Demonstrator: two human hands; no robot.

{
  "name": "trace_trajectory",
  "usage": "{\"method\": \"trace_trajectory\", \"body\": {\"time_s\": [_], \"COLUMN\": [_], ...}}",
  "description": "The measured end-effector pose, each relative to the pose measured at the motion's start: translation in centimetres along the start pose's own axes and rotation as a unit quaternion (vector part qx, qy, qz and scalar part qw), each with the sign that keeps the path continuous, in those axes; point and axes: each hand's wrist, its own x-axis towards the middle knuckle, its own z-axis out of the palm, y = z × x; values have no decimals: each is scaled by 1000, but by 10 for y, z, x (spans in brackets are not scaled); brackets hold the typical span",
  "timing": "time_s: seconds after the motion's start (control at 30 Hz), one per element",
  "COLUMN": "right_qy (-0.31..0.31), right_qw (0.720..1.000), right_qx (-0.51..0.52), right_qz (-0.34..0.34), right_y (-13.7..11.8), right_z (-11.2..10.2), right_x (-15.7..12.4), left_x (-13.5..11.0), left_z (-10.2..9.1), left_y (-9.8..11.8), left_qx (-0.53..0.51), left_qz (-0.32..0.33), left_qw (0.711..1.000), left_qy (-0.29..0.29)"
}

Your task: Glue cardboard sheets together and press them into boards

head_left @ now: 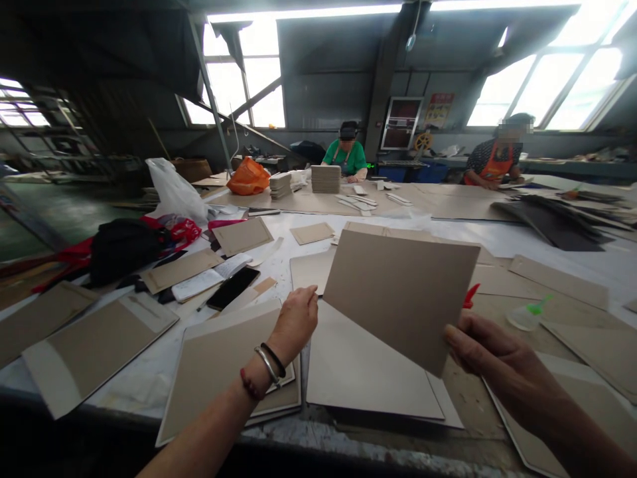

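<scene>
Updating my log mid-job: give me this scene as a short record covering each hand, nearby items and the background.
Right hand: grips raised brown board at its right edge
Left hand: near the board's left side; grip unclear
Red item: by right hand; whether held, unclear
Below board: pale sheet
Left side: black phone, orange bag
Right side: green-tipped bottle
Background: person in green, person in orange apron

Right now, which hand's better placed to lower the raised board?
Right hand, likely: it grips the raised board at its right edge. Left hand is near the opposite edge, with no clear grip.
</scene>
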Motion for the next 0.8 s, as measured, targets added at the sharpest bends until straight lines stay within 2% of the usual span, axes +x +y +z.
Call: {"method": "trace_trajectory", "body": {"time_s": [0.17, 0.33, 0.53, 0.67, 0.8], "right_qy": [-21, -20, 3, -2, -17], "right_qw": [1000, 998, 997, 996, 996], "right_qx": [-14, -52, -76, -75, -75], "right_qz": [-1, 4, 29, 42, 40], "right_y": [0, 8, 34, 53, 67], "right_z": [5, 5, 4, 11, 19], "right_x": [-7, -12, -19, -24, -28], "left_x": [0, -10, -48, -74, -88], "left_z": [-1, -3, -4, 2, 9], "left_y": [3, 1, -3, -9, -17], "left_qx": [-35, -46, -32, -20, -4], "left_qz": [-30, -51, -16, 3, 7], "left_qw": [998, 998, 998, 999, 999], "left_qy": [-37, -8, 58, 48, 39]}}
